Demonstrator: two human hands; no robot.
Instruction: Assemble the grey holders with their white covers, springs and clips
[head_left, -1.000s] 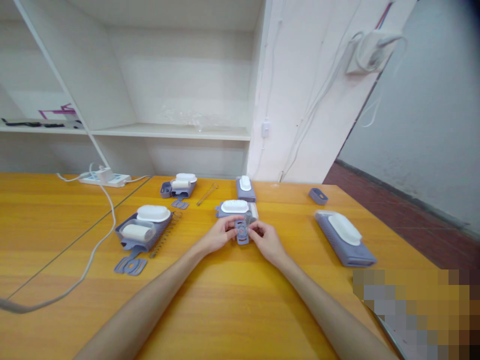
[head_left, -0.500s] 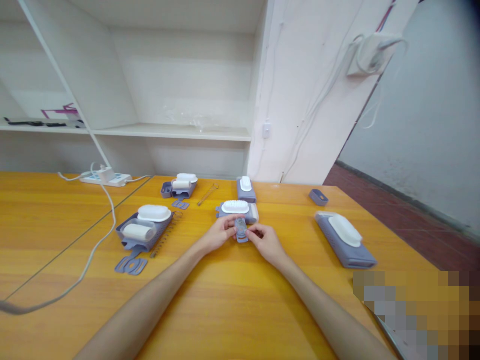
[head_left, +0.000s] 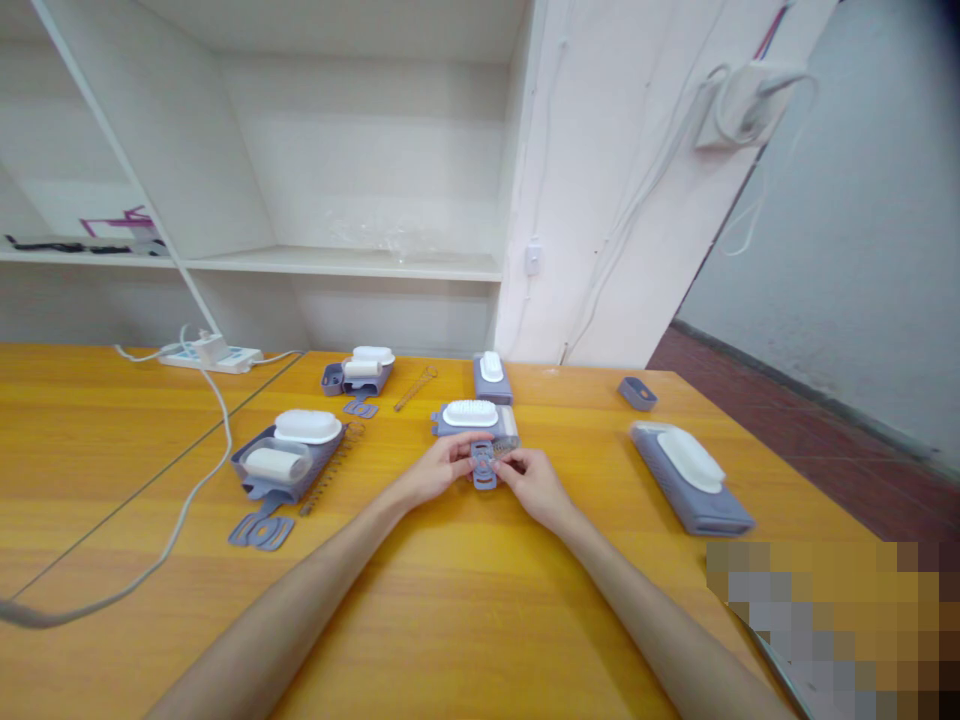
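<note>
Both of my hands meet over the middle of the wooden table (head_left: 450,600). My left hand (head_left: 439,468) and my right hand (head_left: 534,482) pinch a small flat grey-purple plastic bracket (head_left: 484,466) between their fingertips. A thin coiled metal spring (head_left: 508,447) sits at the bracket's top right, by my right fingers. Just behind my hands lies a grey-purple tray with a white oval brush (head_left: 470,413) on it.
A tray with a white roller and brush (head_left: 289,452) lies to the left, with a flat bracket (head_left: 261,530) and a long spring (head_left: 330,466) beside it. Similar sets (head_left: 360,370) (head_left: 491,376) lie farther back. A closed grey-purple case (head_left: 690,475) is at right. A white cable (head_left: 202,470) crosses the left side.
The bracket was tilted edge-on between my fingers half a second ago and now faces up flat again. My hands stayed in nearly the same place.
</note>
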